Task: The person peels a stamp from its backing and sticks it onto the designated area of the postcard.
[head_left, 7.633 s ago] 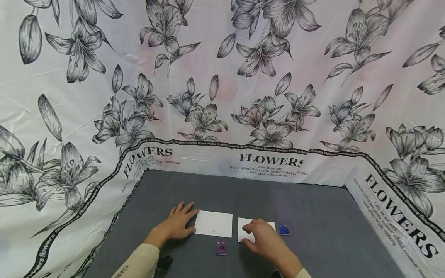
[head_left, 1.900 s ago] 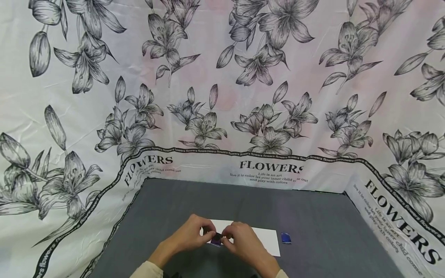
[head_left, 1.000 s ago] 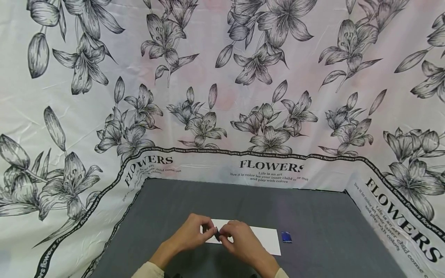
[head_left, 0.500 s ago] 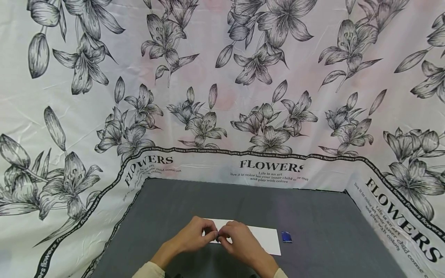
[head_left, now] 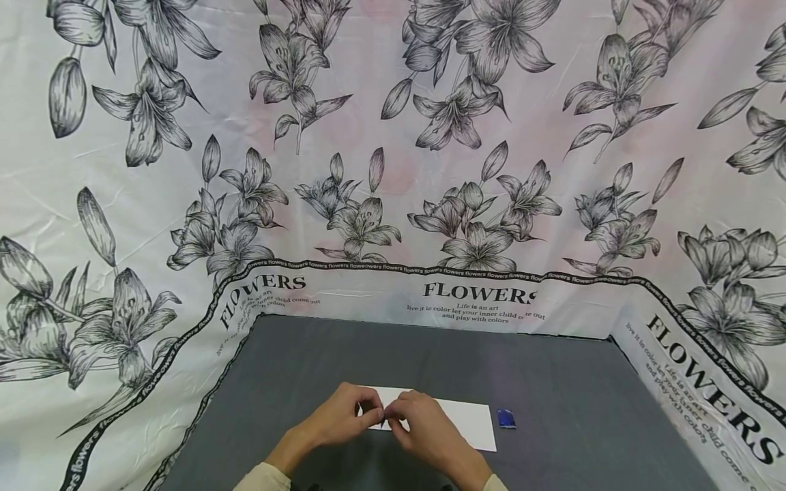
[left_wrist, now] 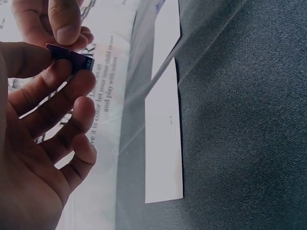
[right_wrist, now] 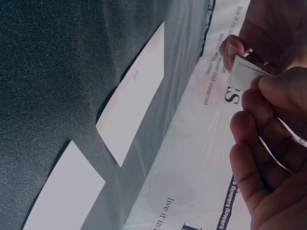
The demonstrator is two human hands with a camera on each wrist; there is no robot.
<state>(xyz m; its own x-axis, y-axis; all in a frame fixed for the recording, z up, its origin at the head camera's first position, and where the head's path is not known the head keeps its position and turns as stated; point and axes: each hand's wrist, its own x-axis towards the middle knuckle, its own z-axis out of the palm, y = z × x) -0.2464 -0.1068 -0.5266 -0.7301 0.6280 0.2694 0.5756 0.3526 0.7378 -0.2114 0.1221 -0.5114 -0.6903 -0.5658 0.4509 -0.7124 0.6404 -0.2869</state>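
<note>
A small dark packet (left_wrist: 76, 58) is up off the bench (head_left: 583, 389), the left hand (head_left: 340, 414) and right hand (head_left: 424, 421) both pinching it, fingers clamped on its edges. Below lie a white card (left_wrist: 163, 139) and a second card (head_left: 471, 426); just right sits a blue packet (head_left: 506, 419). Flowered cloth (head_left: 362, 327) hangs behind.

The left hand (head_left: 346, 412) and right hand (head_left: 424, 424) pinch close together, almost touching, with the fingers (left_wrist: 57, 103) bent. Both arms (head_left: 288, 450) reach forward, one from each side.
</note>
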